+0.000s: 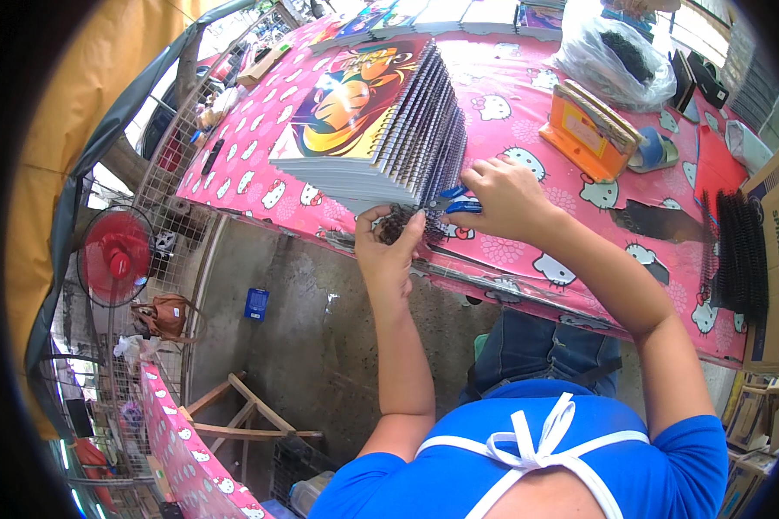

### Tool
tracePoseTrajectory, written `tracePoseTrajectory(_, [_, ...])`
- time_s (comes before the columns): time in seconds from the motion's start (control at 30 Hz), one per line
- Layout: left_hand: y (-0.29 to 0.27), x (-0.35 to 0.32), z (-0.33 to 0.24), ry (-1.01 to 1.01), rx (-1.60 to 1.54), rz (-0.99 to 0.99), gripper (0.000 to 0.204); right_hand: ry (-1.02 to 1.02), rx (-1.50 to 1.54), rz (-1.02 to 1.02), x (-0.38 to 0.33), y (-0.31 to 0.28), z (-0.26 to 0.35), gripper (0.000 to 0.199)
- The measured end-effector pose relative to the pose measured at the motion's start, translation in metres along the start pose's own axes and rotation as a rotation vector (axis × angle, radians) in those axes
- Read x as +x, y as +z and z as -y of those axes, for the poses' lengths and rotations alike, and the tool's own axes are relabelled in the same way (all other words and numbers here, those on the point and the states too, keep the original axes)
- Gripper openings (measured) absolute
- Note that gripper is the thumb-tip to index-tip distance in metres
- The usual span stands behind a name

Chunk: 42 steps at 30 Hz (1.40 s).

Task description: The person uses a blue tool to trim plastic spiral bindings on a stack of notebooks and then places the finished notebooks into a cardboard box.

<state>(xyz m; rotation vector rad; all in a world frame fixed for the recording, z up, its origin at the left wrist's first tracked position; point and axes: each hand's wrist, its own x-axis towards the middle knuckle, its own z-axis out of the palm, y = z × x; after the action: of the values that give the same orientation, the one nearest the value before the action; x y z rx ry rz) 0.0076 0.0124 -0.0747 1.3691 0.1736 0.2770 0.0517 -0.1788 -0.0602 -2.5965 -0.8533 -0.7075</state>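
A tall stack of spiral notebooks [355, 112] with a colourful cartoon cover stands on the pink table, coil edges facing right. At its near corner, my left hand [386, 255] is closed around a bunch of dark coil ends [396, 223], thumb pressed on top. My right hand [512, 201] comes in from the right and grips blue-handled pliers [461, 207]. The jaws point left toward the coils; whether they touch a wire is too small to make out.
On the pink patterned tablecloth [502, 78] stand an orange holder [584, 138] and a plastic bag [619, 60] with dark coils inside. Black spiral coils [736, 251] lean by a cardboard box [775, 259] at right. A red fan [117, 255] and wooden stand [247, 411] are at left.
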Motion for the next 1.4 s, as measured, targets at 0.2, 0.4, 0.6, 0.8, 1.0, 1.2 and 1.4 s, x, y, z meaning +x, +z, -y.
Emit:
tracePoseTrajectory(0.2, [-0.007, 0.002, 0.006, -0.034, -0.04, -0.022, 0.049, 0.211, 0.081, 0.304, -0.004, -0.013, 0.009, 0.058])
tracePoseTrajectory(0.4, [0.002, -0.001, 0.005, -0.05, -0.002, -0.014, 0.049, -0.003, -0.021, -0.033, -0.009, 0.008, -0.004, 0.05])
tracePoseTrajectory(0.6, [-0.005, 0.001, 0.01, -0.069, -0.045, -0.012, 0.049, 0.228, 0.076, 0.269, -0.016, 0.0, 0.005, 0.05])
tracePoseTrajectory(0.8, [0.002, -0.003, 0.015, -0.045, 0.046, -0.011, 0.047, 0.033, 0.007, -0.012, -0.018, 0.013, -0.005, 0.054])
tracePoseTrajectory(1.0, [-0.007, 0.0, 0.022, -0.085, -0.046, -0.015, 0.052, 0.248, 0.1, 0.375, -0.016, -0.005, 0.006, 0.056])
tracePoseTrajectory(1.2, [0.002, -0.003, 0.026, -0.073, 0.039, -0.011, 0.053, 0.085, 0.045, 0.101, -0.024, 0.021, -0.005, 0.054])
tracePoseTrajectory(1.4, [-0.01, 0.0, 0.029, -0.141, -0.011, -0.048, 0.055, 0.294, 0.102, 0.428, -0.031, 0.008, -0.001, 0.054])
